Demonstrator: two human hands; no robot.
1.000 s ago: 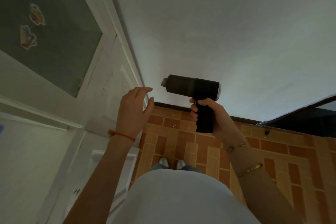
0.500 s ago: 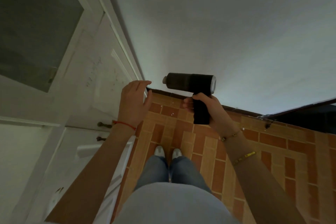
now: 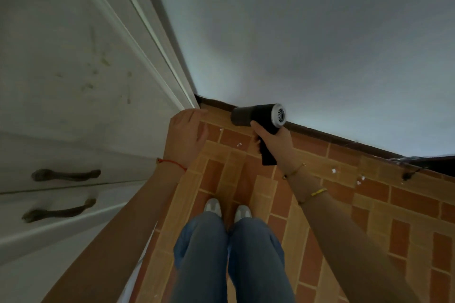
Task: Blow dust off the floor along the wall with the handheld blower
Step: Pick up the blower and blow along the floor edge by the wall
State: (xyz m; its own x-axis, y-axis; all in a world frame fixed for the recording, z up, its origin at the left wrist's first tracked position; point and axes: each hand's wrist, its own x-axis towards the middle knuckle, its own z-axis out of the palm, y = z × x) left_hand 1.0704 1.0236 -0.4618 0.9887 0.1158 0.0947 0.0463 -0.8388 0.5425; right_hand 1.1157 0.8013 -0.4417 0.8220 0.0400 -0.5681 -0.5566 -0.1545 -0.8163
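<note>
Blower, at twelve o'clock from the feet, is clenched by its handle in the right hand; left hand open, empty. Best tilt the nozzle down toward the skirting, sweeping the white flecks at two o'clock steadily along.

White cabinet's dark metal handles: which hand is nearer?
Left. The left hand hovers open just right of the cabinet handles; the right hand grips the black handheld blower farther right.

The right hand gripped the black blower by its handle just above the dark skirting, nozzle aimed toward the door frame; the left hand hovered, fingers loose, near that skirting's corner
</note>
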